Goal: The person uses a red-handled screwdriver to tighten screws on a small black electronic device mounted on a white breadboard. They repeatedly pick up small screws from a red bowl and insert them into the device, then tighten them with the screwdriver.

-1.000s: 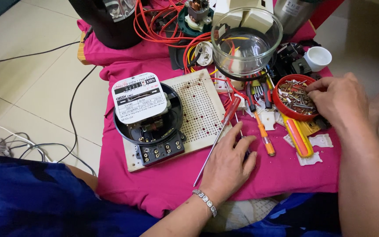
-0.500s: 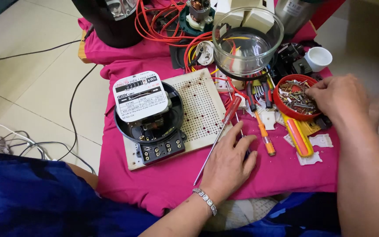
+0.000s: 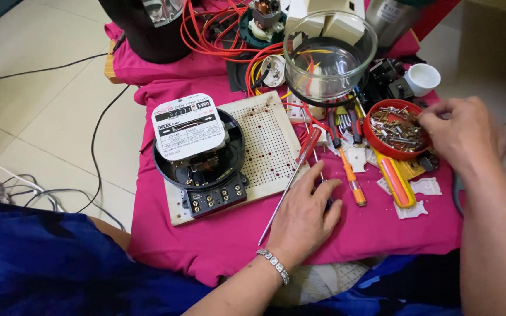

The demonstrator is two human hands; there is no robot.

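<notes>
My left hand (image 3: 304, 217), with a bracelet at the wrist, lies flat on the pink cloth (image 3: 224, 240), fingers apart. Its fingertips are beside the thin shaft of a long red-handled screwdriver (image 3: 300, 165). My right hand (image 3: 457, 133) hovers at the right rim of a red bowl (image 3: 382, 145) full of screws and small metal parts. Its fingers are bunched over the contents, and what they pinch is hidden. A round black electric meter (image 3: 197, 153) with a white face plate sits on a white perforated board (image 3: 270, 143) to the left of my left hand.
An orange-handled screwdriver (image 3: 352, 178), a yellow and red tool (image 3: 396, 182) and white plastic pieces lie between my hands. A clear glass dome (image 3: 330, 55), red wires (image 3: 212, 35), a white cup (image 3: 424, 78) and a black pot stand at the back. Cables run over the tiled floor at left.
My right hand has shifted slightly over the red bowl. My left hand stays flat on the cloth by the screwdriver.
</notes>
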